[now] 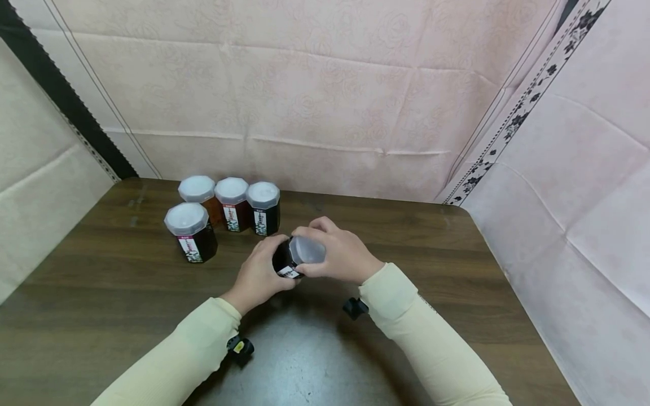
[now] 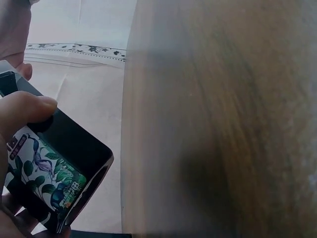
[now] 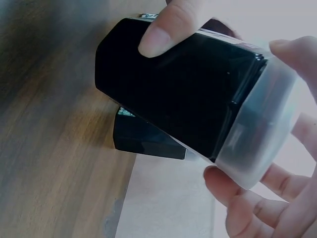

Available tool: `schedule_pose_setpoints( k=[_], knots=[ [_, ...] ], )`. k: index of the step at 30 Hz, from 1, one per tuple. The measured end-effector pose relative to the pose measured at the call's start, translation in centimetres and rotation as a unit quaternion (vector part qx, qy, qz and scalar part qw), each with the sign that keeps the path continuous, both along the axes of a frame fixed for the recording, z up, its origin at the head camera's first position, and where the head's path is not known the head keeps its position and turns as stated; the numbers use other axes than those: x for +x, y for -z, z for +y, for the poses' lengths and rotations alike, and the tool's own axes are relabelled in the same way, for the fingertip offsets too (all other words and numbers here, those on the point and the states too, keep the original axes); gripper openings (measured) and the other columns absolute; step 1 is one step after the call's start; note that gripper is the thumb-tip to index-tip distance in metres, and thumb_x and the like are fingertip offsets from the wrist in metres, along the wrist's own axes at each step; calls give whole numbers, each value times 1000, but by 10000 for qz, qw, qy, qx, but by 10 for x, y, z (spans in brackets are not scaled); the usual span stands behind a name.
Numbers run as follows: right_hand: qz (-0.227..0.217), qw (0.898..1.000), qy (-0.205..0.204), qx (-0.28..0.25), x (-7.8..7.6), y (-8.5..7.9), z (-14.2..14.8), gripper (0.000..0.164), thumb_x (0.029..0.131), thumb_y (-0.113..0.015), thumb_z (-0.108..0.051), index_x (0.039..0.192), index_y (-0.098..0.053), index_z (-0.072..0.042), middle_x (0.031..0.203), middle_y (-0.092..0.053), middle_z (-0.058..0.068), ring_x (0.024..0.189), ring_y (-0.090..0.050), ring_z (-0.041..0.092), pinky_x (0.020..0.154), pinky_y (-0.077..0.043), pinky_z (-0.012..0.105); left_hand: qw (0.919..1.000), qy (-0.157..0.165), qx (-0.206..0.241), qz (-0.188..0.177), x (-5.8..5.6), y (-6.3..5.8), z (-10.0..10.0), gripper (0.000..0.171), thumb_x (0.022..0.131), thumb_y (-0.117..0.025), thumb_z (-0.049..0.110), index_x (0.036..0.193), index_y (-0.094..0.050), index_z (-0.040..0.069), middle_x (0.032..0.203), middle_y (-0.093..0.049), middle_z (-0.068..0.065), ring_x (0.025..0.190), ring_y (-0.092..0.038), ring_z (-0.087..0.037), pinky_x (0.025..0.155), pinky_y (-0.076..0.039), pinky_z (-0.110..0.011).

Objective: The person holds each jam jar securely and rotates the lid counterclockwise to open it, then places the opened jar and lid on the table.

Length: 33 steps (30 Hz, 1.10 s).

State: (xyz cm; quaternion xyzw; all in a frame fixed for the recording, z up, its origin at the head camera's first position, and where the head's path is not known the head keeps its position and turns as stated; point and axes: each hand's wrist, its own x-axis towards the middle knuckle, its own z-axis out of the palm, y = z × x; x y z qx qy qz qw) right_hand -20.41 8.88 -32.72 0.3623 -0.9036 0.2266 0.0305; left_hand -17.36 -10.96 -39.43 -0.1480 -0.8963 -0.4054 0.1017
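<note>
One tilted black jar [image 1: 281, 258] mid-frame, your left hand [image 1: 261, 274] with fingers curled round it, your right hand [image 1: 345, 252] clamped on its translucent lid [image 1: 308, 250], four jars [image 1: 232, 192] left of centre

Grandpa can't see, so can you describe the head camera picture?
A person's left grip holds a tilted dark jar while the right grip holds its cloudy lid. Four more lidded jars stand to the left on a wood-grained table.

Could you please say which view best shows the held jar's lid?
The right wrist view: the lid appears large, its translucent side facing the camera. The head view shows its top, smaller and partly covered by the right hand; the left wrist view shows only a sliver at the left edge.
</note>
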Motion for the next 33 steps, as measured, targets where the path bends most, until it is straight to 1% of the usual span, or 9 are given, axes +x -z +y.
schedule_pose_setpoints(
  k=[4,11,16,21,26,31,33],
  knots=[
    [-164,9999,-40,22,0,0,1,55,78,-75,-41,129,-59,-30,122,-50,0,84,-58,16,70,-51,29,10000,-16,-72,-4,0,2,0,78,66,-87,18,133,-48,6,128,-53,-12,108,-49,-28,87,-49,-52],
    [-178,9998,-92,-2,1,0,3,54,76,-75,-37,127,-59,-29,122,-50,1,85,-58,16,70,-51,29,9999,1,-145,5,1,1,1,78,66,-87,19,133,-49,6,129,-52,-12,111,-48,-28,89,-48,-53],
    [-58,9997,-224,63,1,0,4,54,76,-74,-33,127,-59,-26,123,-50,2,85,-58,16,70,-51,29,9999,-24,-158,-15,1,1,2,78,66,-87,19,132,-49,5,129,-52,-13,111,-48,-28,87,-49,-54],
    [48,9995,-293,127,2,1,5,55,75,-74,-31,127,-59,-25,124,-50,3,85,-58,16,68,-51,29,9998,-45,-184,-83,1,2,3,77,66,-87,21,131,-49,7,127,-52,-11,110,-47,-27,87,-49,-53],
    [84,9993,-349,136,3,2,7,54,75,-74,-29,127,-59,-24,125,-49,4,85,-57,16,68,-52,29,9998,-44,-181,-48,1,2,5,77,66,-87,21,131,-49,7,127,-51,-12,110,-47,-28,87,-49,-53],
    [147,9989,-421,123,3,2,8,53,75,-75,-28,126,-59,-23,125,-49,4,87,-58,17,70,-52,29,9998,-103,-171,-89,2,3,6,77,66,-87,20,131,-48,8,128,-49,-11,110,-46,-28,89,-48,-52],
    [165,9989,-426,124,4,2,8,53,75,-75,-27,126,-59,-23,125,-49,4,88,-58,17,70,-53,29,9998,-119,-174,-43,3,3,6,77,65,-87,20,131,-49,7,128,-49,-12,110,-47,-28,88,-49,-53]
  ],
)
